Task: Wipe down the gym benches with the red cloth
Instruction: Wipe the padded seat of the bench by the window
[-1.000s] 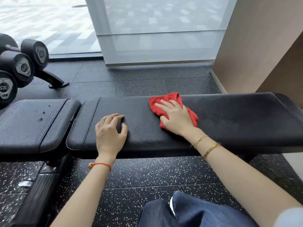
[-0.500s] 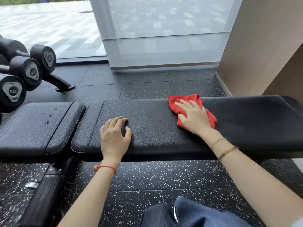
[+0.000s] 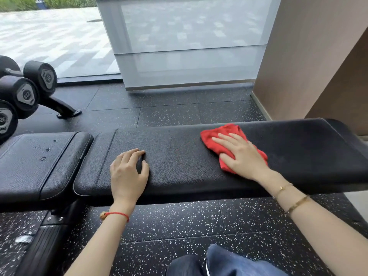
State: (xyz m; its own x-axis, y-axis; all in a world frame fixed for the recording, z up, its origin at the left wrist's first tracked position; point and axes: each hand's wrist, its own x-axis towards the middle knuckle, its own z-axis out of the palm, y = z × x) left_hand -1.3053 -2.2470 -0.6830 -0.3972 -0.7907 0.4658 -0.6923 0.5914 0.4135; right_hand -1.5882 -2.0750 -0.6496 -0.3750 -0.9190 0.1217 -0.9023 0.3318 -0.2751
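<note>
Pressing my right hand (image 3: pixel 242 156) flat on the red cloth (image 3: pixel 224 139), fingers straight and spread, I keep the cloth against the long black bench pad (image 3: pixel 183 156), toward its right half. My left hand (image 3: pixel 128 172) rests on the same pad near its left end, fingers loosely bent, holding nothing. Just beside that end sits the seat pad (image 3: pixel 37 166), with a few small dark marks on its top. Dumbbells (image 3: pixel 25 92) sit on a rack at far left, above the speckled rubber floor (image 3: pixel 179 222).
</note>
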